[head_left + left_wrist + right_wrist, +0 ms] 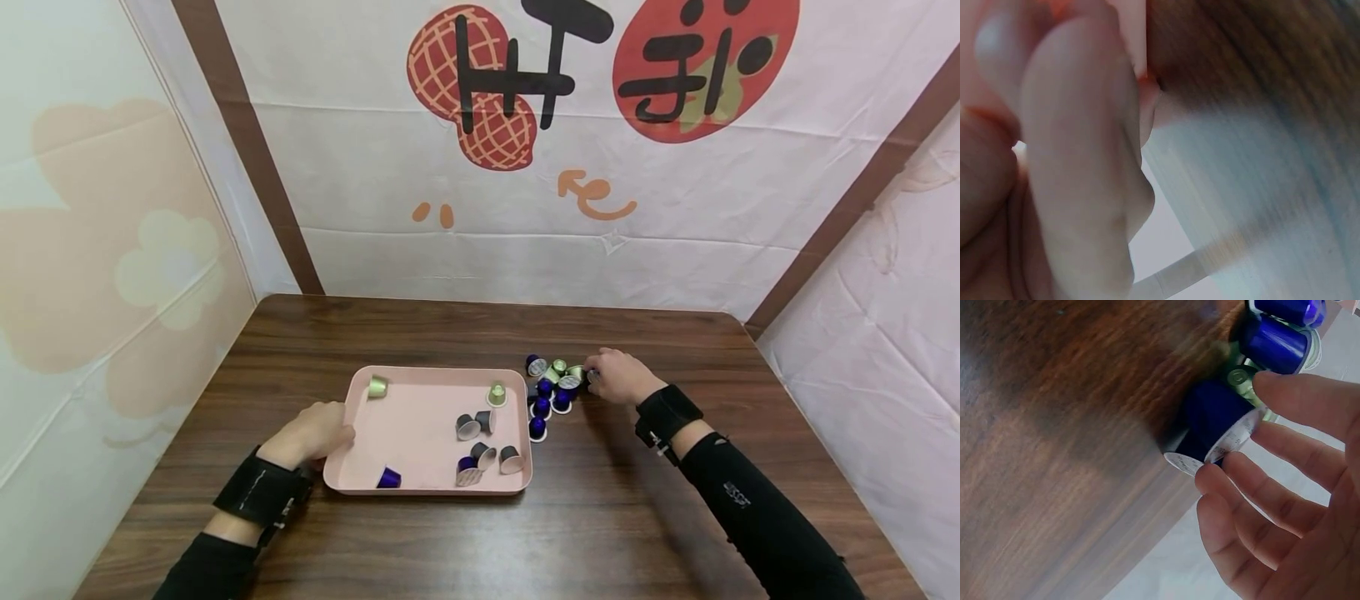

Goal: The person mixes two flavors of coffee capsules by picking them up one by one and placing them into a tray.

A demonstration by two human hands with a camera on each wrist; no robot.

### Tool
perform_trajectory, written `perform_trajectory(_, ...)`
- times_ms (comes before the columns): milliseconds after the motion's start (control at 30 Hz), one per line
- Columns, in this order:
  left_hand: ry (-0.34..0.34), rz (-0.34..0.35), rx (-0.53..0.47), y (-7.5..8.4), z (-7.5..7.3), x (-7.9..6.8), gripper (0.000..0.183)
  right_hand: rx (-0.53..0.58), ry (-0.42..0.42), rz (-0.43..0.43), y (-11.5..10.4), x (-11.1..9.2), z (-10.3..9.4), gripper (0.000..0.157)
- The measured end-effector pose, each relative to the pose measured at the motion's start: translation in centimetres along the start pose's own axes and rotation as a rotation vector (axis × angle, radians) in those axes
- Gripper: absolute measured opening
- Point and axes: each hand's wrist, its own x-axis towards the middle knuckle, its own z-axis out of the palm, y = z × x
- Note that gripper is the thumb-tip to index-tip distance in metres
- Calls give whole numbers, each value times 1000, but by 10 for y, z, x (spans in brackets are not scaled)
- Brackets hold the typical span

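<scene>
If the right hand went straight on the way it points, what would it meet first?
Most likely the blue capsule at the fingers of the right hand; whether they touch it is unclear.

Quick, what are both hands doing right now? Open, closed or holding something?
Left hand: closed, holding the pink tray by its left edge.
Right hand: at a blue capsule; can't tell if it's holding it.

Tray (420, 417) looks smooth plastic, satin. Blue capsules (1275, 344) at right: glossy, metallic-looking; lid (1235, 434) duller, paper or foil, cannot tell. Table (450, 550): smooth wood grain, sheen on near side. Far backdrop (337, 167): creased matt cloth.
</scene>
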Motion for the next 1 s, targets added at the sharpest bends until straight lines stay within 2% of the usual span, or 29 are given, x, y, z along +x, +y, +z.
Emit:
perform_trajectory(300, -14, -17, 9, 0, 1, 1, 11, -32, -27, -8, 5, -1, 10, 30)
perform_trajectory(467, -17, -28, 7, 0, 1, 2, 11, -4, -51, 29, 4, 0, 14, 30)
perform_trajectory(700, -13, -10, 14, 1, 0, 0, 12, 18, -121, 60, 3, -2, 16, 25)
perform_trajectory(1000, -4, -9, 12, 0, 1, 0, 12, 33, -98, 29, 1, -8, 9, 19)
